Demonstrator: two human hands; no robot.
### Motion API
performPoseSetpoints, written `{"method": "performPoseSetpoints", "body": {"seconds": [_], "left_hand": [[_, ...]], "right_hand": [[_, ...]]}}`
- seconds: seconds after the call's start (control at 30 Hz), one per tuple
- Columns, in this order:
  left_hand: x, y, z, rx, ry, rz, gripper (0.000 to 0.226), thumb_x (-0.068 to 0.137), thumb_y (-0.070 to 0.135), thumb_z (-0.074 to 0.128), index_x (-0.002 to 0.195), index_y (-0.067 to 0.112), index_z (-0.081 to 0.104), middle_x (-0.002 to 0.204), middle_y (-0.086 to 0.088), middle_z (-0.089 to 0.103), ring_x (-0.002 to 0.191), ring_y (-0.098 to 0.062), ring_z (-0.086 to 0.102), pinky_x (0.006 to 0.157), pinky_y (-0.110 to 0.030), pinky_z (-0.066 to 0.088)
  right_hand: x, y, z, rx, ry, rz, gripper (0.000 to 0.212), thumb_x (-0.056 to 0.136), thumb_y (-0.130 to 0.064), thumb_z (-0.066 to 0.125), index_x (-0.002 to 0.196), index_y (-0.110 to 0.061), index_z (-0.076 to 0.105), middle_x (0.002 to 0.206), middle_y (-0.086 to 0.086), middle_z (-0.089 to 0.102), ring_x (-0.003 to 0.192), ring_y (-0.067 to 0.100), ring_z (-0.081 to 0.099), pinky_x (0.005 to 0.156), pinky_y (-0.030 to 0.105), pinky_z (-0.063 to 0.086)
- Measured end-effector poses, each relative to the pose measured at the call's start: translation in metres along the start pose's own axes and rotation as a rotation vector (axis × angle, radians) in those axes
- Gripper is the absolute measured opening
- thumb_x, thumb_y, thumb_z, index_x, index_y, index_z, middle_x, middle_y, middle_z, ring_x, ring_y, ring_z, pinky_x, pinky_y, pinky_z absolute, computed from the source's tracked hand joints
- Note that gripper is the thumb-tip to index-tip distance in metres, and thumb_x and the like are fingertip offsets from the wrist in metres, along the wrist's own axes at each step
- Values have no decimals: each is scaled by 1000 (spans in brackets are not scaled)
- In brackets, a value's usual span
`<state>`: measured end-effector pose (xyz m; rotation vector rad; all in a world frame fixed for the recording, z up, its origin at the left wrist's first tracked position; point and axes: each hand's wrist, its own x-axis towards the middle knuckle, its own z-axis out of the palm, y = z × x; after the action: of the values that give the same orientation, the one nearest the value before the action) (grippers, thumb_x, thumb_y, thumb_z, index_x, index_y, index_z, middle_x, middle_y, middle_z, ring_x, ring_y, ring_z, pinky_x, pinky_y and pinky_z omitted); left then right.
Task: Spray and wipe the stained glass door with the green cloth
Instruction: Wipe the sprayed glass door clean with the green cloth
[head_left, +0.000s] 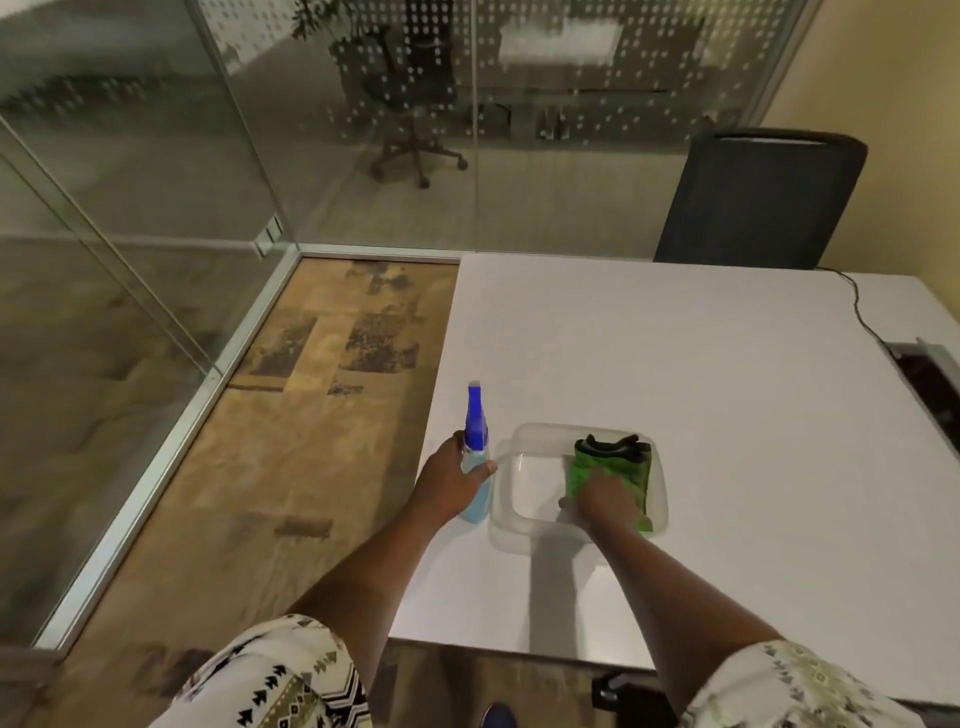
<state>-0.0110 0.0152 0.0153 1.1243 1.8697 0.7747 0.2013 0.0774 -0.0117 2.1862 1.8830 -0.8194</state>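
A spray bottle (475, 431) with a blue nozzle and pale blue liquid stands near the left edge of the white table (675, 364). My left hand (447, 483) is wrapped around its body. To its right a clear plastic tray (519, 483) holds a folded green cloth (628, 470) with a dark edge. My right hand (605, 499) lies on the cloth, fingers closing on its near left part. The glass door (104, 260) stands to the left, its panels running along a metal floor track.
A black office chair (763, 197) stands at the table's far side. A black cable (862, 312) runs across the right of the table to a floor box. Worn wooden flooring (322, 389) lies between table and glass. Another chair shows behind the far glass wall.
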Motion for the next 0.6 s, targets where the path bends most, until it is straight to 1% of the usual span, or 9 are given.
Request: {"method": "performPoseSetpoints", "body": {"seconds": [0.1, 0.17, 0.27, 0.33, 0.37, 0.4, 0.47, 0.5, 0.6], "left_hand": [[1, -7, 0, -11, 10, 7, 48, 91, 39, 72, 133, 23, 53, 123, 2, 67, 112, -22, 64, 100, -39, 52], [0, -10, 1, -25, 0, -5, 52, 92, 41, 72, 136, 24, 51, 126, 3, 66, 114, -20, 63, 100, -36, 52], [1, -13, 3, -31, 0, -20, 58, 92, 42, 70, 141, 23, 47, 130, 3, 63, 116, -18, 61, 100, -35, 52], [1, -16, 3, -10, -1, -21, 59, 92, 43, 69, 143, 23, 46, 130, 5, 62, 113, -14, 59, 92, -28, 49], [1, -17, 4, 1, -1, -20, 60, 92, 44, 69, 144, 23, 46, 129, 6, 62, 112, -12, 58, 90, -24, 46], [0, -18, 4, 9, -5, -21, 60, 93, 44, 69, 145, 24, 45, 130, 6, 61, 111, -10, 57, 89, -23, 45], [-1, -21, 6, 11, -21, -30, 63, 94, 42, 68, 148, 25, 41, 136, 6, 58, 117, -12, 57, 93, -24, 46], [-1, -22, 6, 14, -31, -34, 64, 95, 42, 67, 150, 25, 39, 140, 5, 57, 122, -14, 57, 95, -25, 47], [-3, -24, 9, 37, -46, -40, 67, 96, 41, 64, 154, 25, 34, 146, 4, 53, 129, -19, 56, 99, -27, 46]], "right_hand": [[7, -2, -1, -23, -23, 72, 78, 80, -49, 80, 138, -9, 48, 139, 17, 54, 132, 36, 53, 109, 48, 46], [10, -2, -1, -54, -49, 113, 86, 78, -53, 81, 142, -11, 41, 144, 19, 51, 138, 37, 46, 110, 53, 42], [17, -3, 2, -109, -97, 124, 103, 75, -60, 80, 151, -13, 29, 147, 19, 48, 140, 37, 43, 113, 51, 40], [20, -4, 6, -171, -121, 132, 115, 75, -63, 78, 159, -16, 15, 150, 19, 44, 142, 36, 41, 113, 50, 39], [20, -5, 8, -206, -126, 133, 114, 79, -62, 74, 161, -17, 9, 152, 20, 41, 142, 36, 40, 113, 50, 39], [21, -5, 10, -217, -115, 146, 104, 87, -58, 67, 161, -19, 6, 153, 21, 38, 142, 37, 39, 113, 52, 38], [22, -7, 12, -172, -98, 196, 73, 102, -45, 44, 162, -20, 10, 155, 23, 35, 144, 38, 36, 115, 56, 34], [23, -8, 11, -167, -97, 198, 66, 105, -40, 37, 162, -20, 11, 155, 24, 34, 144, 39, 34, 116, 59, 32], [23, -8, 9, -196, -125, 148, 65, 105, -34, 37, 162, -23, 8, 156, 24, 32, 144, 40, 34, 112, 62, 33]]}}
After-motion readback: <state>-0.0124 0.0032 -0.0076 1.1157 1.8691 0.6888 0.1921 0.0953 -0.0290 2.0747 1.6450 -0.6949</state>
